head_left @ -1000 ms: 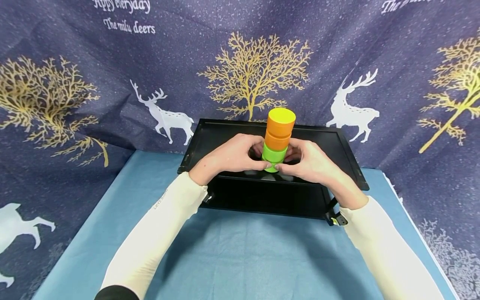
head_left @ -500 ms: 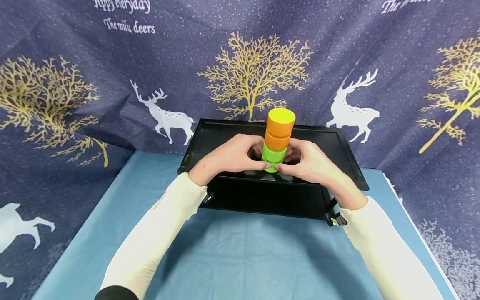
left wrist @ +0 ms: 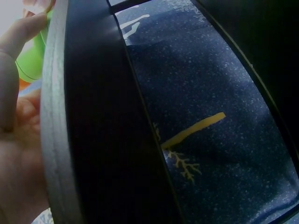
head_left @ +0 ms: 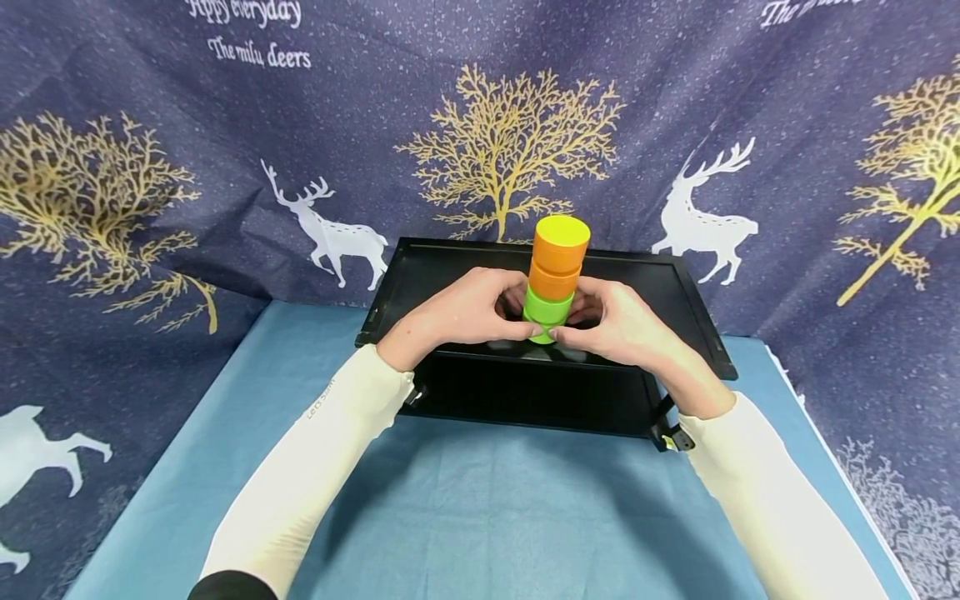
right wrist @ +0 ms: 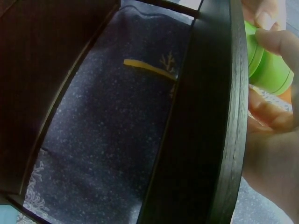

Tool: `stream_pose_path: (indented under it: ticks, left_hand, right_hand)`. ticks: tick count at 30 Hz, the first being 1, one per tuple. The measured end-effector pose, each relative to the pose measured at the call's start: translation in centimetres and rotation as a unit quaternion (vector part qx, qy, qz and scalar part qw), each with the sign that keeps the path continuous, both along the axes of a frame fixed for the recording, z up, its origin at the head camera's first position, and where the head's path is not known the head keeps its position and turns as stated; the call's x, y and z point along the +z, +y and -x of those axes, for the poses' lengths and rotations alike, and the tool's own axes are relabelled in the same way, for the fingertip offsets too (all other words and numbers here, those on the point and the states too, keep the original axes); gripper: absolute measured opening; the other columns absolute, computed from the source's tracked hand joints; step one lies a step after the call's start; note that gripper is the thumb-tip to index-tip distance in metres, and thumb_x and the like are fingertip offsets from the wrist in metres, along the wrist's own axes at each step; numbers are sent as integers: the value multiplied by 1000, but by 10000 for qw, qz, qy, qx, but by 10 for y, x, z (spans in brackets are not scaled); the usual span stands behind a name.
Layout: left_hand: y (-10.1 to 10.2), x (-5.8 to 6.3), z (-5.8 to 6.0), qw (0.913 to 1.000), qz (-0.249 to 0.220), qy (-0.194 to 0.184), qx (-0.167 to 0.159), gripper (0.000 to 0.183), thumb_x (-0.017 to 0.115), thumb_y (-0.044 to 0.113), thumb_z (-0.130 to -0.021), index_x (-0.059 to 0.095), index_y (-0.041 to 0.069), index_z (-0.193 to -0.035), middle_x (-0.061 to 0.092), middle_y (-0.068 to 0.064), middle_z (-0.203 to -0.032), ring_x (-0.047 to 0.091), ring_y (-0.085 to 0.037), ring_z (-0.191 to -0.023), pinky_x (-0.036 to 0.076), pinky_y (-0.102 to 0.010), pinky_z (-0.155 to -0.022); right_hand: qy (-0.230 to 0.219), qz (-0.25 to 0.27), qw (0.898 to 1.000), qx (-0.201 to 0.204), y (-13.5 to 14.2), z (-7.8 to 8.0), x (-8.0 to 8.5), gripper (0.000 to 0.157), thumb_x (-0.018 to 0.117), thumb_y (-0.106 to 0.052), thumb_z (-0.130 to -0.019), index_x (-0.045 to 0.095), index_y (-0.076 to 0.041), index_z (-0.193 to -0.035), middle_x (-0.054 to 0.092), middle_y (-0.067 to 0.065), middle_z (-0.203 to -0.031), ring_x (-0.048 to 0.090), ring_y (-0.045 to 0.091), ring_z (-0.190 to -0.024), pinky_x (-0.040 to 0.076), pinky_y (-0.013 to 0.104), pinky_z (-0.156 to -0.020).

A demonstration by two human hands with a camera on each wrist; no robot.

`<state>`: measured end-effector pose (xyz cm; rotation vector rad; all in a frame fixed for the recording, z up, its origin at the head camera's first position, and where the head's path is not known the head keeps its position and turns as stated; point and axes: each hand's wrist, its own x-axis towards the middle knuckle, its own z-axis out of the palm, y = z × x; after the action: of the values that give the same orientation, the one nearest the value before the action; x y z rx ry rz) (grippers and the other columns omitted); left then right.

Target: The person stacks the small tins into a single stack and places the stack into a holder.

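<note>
On the top board of a black shelf [head_left: 450, 258] stands a column of round stacking cups, green below and orange above, with a bright yellow round top. My left hand [head_left: 468, 308] holds the green cup [head_left: 547, 308] from the left, its thumb across the front near the base. From the other side my right hand [head_left: 626, 321] holds the same green part, thumb tip close to the left thumb. The other fingers reach behind the column, partly hidden. Both wrist views show the green cup [left wrist: 30, 63] between thumb and fingers, and the orange cup [head_left: 555, 283] stays above both hands in the head view.
The black shelf has a lower board [head_left: 525, 396] under the top one, close to both wrists. A blue cloth [head_left: 480, 508] covers the table. Behind hangs a dark blue curtain [head_left: 480, 42] with deer and trees.
</note>
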<state>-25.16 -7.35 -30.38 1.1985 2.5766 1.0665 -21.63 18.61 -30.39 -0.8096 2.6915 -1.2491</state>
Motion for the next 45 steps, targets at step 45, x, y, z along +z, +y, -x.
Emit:
stream_pose_path:
  ticks: [45]
  left_hand:
    - [-45,5,-26,9959,-14,512,746,46,77,41,-97,68,15,-134,71,7,-124,65,-15,-114,53,-35,-98]
  right_hand:
    - [733,196,9967,-286,24,-30,4,41,85,-18,-92,69,-7,-128,74,7,-117,71,21,-105,56,22,-95]
